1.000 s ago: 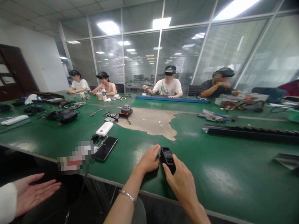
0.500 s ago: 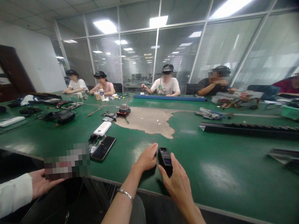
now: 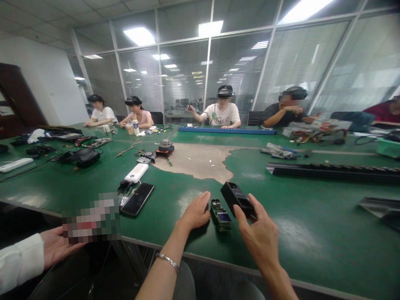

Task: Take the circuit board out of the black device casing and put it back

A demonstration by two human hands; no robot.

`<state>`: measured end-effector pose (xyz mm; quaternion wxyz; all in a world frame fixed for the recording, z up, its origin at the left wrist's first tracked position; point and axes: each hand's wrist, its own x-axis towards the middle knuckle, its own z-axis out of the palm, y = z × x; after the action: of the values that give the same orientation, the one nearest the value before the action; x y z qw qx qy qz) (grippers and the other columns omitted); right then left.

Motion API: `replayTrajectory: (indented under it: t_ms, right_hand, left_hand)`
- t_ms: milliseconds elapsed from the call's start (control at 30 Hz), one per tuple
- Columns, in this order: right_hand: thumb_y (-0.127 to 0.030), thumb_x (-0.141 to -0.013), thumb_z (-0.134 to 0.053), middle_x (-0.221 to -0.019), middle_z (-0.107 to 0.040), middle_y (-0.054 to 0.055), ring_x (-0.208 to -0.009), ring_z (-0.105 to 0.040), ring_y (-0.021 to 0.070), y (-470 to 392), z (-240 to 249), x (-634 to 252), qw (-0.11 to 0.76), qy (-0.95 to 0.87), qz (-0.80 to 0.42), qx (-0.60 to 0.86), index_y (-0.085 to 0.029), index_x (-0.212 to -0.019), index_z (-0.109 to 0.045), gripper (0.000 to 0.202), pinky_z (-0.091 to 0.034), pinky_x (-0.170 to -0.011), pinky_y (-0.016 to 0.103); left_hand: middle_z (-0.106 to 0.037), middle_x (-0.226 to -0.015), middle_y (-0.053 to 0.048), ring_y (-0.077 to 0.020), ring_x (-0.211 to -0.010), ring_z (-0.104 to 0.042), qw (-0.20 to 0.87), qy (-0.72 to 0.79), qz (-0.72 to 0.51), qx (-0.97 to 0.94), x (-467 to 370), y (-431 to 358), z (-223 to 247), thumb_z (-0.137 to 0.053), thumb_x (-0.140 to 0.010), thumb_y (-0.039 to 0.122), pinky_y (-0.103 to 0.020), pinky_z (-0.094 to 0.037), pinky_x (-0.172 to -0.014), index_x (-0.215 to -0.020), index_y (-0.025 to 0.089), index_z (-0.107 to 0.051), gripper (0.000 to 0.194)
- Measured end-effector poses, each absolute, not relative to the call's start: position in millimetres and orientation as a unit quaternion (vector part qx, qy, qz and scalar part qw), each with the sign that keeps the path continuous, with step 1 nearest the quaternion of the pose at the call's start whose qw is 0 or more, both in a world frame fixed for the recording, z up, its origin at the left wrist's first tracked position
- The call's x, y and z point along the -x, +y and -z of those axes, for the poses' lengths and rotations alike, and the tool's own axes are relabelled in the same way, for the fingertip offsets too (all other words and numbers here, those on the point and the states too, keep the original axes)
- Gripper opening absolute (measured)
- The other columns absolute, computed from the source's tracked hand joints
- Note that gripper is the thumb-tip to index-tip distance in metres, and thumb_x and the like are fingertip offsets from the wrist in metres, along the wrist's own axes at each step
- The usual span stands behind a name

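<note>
A black plastic casing (image 3: 236, 197) with openings in its face is held tilted above the table, gripped between the thumb and fingers of my right hand (image 3: 259, 229). Just left of it a green circuit board (image 3: 221, 216) with a small dark-blue screen lies on the table, apart from the casing. My left hand (image 3: 195, 212) rests on the table close beside the board's left edge, its fingers curled in. Whatever those fingers hold, if anything, is hidden from me.
A dark phone (image 3: 137, 199) and white power bank (image 3: 136, 173) lie to the left. Another person's hand (image 3: 56, 246) reaches in with a blurred item. Long black rails (image 3: 345, 175) lie right, a brown sheet (image 3: 197, 159) ahead. Several people sit across the green table (image 3: 176, 194).
My right hand has lifted the black casing off the circuit board and moved it right and slightly up, uncovering the board. My left hand has hardly moved.
</note>
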<state>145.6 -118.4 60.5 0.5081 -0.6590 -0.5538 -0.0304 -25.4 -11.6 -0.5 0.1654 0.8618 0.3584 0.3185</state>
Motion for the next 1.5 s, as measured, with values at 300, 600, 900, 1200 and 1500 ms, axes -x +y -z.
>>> replayTrajectory:
  t_ms: [300, 600, 900, 1200, 1500]
  right_hand:
    - [-0.053, -0.081, -0.05, -0.121, -0.062, 0.017, -0.104, -0.061, 0.0305, -128, -16, -208, 0.428, -0.521, 0.091, 0.733, -0.012, -0.129, -0.053, 0.063, -0.046, -0.091, 0.043]
    - [-0.056, -0.082, -0.047, -0.119, -0.061, 0.02, -0.105, -0.06, 0.0327, -127, 4, -214, 0.393, -0.551, 0.093, 0.73, -0.008, -0.13, -0.049, 0.068, -0.046, -0.09, 0.045]
    - [-0.058, -0.081, -0.047, -0.127, -0.054, 0.023, -0.115, -0.053, 0.0341, -125, 5, -213, 0.395, -0.559, 0.102, 0.722, -0.004, -0.135, -0.041, 0.076, -0.043, -0.096, 0.046]
    - [-0.053, -0.084, -0.044, -0.119, -0.061, 0.021, -0.105, -0.06, 0.0318, -126, -1, -217, 0.37, -0.559, 0.083, 0.737, -0.007, -0.131, -0.049, 0.065, -0.046, -0.09, 0.044]
    - [-0.055, -0.082, -0.053, -0.118, -0.064, 0.015, -0.096, -0.064, 0.0261, -130, -54, -173, 0.47, -0.545, 0.049, 0.693, -0.014, -0.129, -0.054, 0.062, -0.047, -0.089, 0.04]
  left_hand:
    - [-0.038, -0.148, -0.012, -0.0238, -0.136, -0.036, 0.153, 0.357, -0.307, -0.869, 25, -10, 0, -0.049, -0.081, 0.017, -0.042, -0.03, -0.115, -0.142, 0.015, -0.034, 0.063]
    - [-0.039, -0.147, -0.011, -0.0232, -0.136, -0.036, 0.137, 0.357, -0.302, -0.873, 25, -12, -3, -0.049, -0.083, 0.021, -0.041, -0.031, -0.115, -0.141, 0.016, -0.036, 0.059]
    - [-0.04, -0.146, -0.014, -0.0235, -0.136, -0.037, 0.131, 0.358, -0.3, -0.874, 25, -13, -4, -0.048, -0.085, 0.022, -0.038, -0.031, -0.115, -0.14, 0.012, -0.036, 0.058]
    - [-0.039, -0.147, -0.013, -0.0232, -0.136, -0.036, 0.142, 0.358, -0.302, -0.872, 25, -11, -3, -0.047, -0.083, 0.016, -0.039, -0.031, -0.115, -0.141, 0.013, -0.035, 0.06]
    - [-0.039, -0.146, -0.013, -0.0234, -0.136, -0.037, 0.153, 0.357, -0.316, -0.866, 24, -9, 3, -0.046, -0.081, 0.012, -0.04, -0.032, -0.115, -0.141, 0.013, -0.036, 0.06]
